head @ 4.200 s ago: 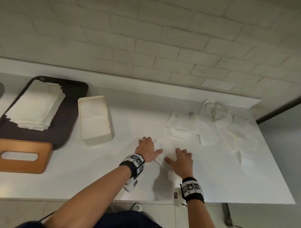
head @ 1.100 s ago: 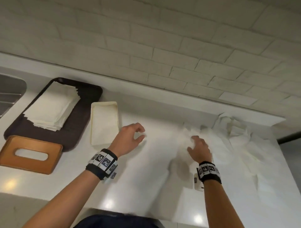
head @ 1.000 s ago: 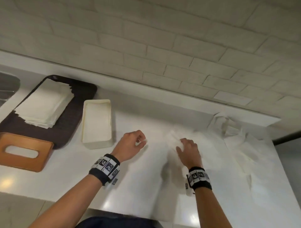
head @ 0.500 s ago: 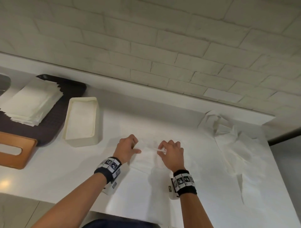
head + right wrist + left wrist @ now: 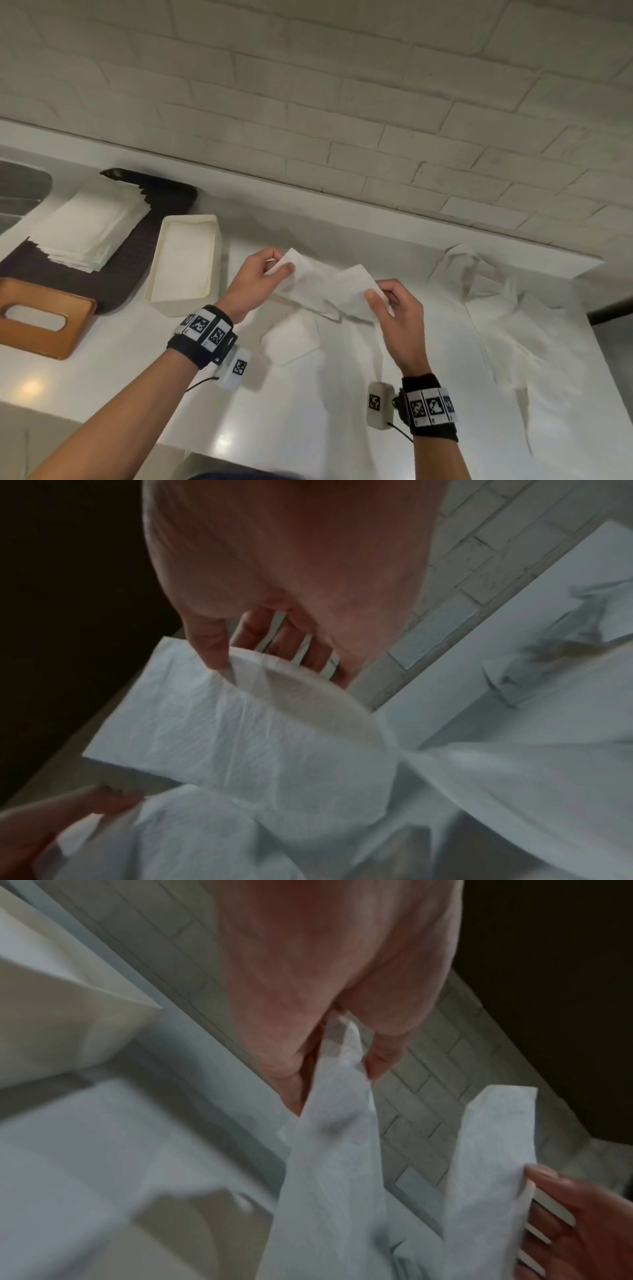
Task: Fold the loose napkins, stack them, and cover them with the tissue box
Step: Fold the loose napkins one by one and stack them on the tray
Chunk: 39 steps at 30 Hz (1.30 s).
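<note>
A white napkin (image 5: pixel 325 291) hangs in the air above the white counter, held at two upper corners. My left hand (image 5: pixel 274 270) pinches its left corner between thumb and fingers. My right hand (image 5: pixel 380 296) pinches the right corner. In the left wrist view the napkin (image 5: pixel 335 1150) droops from the left hand's fingers (image 5: pixel 377 1064). In the right wrist view the napkin (image 5: pixel 240 737) sags below the right thumb. A folded napkin (image 5: pixel 291 341) lies on the counter under the hands. A heap of loose napkins (image 5: pixel 507 315) lies at the right. The wooden tissue box cover (image 5: pixel 41 318) sits at the far left.
A dark tray (image 5: pixel 137 270) at the left carries a stack of folded napkins (image 5: pixel 89 226). A cream open box (image 5: pixel 185 260) stands beside it. A brick wall and ledge run behind the counter. A sink edge (image 5: pixel 20 192) shows at the far left.
Both hands have lifted the napkin off the counter and pulled it apart by its corners. Half a second ago they gripped it low on the surface.
</note>
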Motion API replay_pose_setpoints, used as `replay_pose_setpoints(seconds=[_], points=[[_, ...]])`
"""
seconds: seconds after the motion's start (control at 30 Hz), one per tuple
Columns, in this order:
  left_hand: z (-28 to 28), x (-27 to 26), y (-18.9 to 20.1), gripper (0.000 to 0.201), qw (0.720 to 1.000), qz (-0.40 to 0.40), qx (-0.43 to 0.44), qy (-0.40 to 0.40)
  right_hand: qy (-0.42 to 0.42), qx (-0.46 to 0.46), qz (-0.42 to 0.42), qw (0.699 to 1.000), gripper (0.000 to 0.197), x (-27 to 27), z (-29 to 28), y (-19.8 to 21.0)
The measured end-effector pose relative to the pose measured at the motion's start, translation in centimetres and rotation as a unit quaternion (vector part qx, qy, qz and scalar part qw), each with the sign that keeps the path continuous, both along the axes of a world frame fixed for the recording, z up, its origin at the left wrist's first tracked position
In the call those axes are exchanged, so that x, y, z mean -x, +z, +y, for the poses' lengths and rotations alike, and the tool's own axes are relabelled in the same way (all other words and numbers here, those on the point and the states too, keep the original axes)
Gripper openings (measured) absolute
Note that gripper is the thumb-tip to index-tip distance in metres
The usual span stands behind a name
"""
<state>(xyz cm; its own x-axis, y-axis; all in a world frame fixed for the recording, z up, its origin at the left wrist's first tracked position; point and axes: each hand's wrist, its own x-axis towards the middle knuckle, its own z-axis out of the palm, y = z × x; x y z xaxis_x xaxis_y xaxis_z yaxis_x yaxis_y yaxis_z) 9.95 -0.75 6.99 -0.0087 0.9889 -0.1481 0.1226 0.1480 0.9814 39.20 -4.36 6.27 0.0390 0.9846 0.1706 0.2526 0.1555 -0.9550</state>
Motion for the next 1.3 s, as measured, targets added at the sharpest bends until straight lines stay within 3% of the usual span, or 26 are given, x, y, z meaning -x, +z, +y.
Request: replay_pose_setpoints(seconds=[0.13, 0.3, 0.4, 0.53, 0.63, 0.73, 0.93, 1.07, 1.2, 1.3], points=[[0.0, 0.2, 1.2, 0.014, 0.999, -0.051, -0.009, -0.013, 0.059, 0.033, 0.038, 0.997, 0.012, 2.1, 0.7, 1.1], [-0.6, 3.6, 4.2, 0.012, 0.993, -0.02, -0.082, 0.081, 0.054, 0.059, -0.01, 0.997, 0.012, 5.6, 1.5, -0.2], [-1.3, 7.8, 7.2, 0.009, 0.987, 0.01, -0.117, 0.113, 0.086, 0.065, -0.025, 0.994, 0.013, 9.6, 2.0, -0.1], [-2.0, 14.8, 10.0, 0.008, 0.982, 0.075, -0.164, 0.065, 0.153, 0.081, -0.019, 0.985, 0.019, 16.8, 3.8, 0.6], [-2.9, 19.8, 11.4, 0.01, 0.981, 0.022, -0.188, 0.047, 0.161, 0.089, 0.03, 0.982, 0.025, 22.6, 5.7, 1.2], [-3.8, 24.0, 12.3, 0.005, 0.976, -0.012, -0.2, 0.079, 0.143, 0.102, 0.051, 0.983, 0.027, 28.2, 7.5, 0.8], [-4.0, 31.9, 12.7, 0.023, 0.966, 0.008, -0.198, 0.168, 0.092, 0.146, -0.065, 0.983, 0.027, 36.0, 9.6, -1.3], [-4.0, 35.0, 12.9, 0.016, 0.973, 0.041, -0.175, 0.144, 0.081, 0.181, -0.203, 0.959, 0.044, 38.3, 9.7, -2.0], [-3.8, 36.6, 12.8, 0.037, 0.984, 0.032, -0.146, 0.096, 0.079, 0.192, -0.277, 0.938, 0.058, 38.9, 8.5, -0.9], [-3.2, 36.8, 12.8, 0.041, 0.991, 0.037, -0.121, 0.05, 0.037, 0.081, -0.315, 0.945, 0.053, 38.8, 7.3, 1.7]])
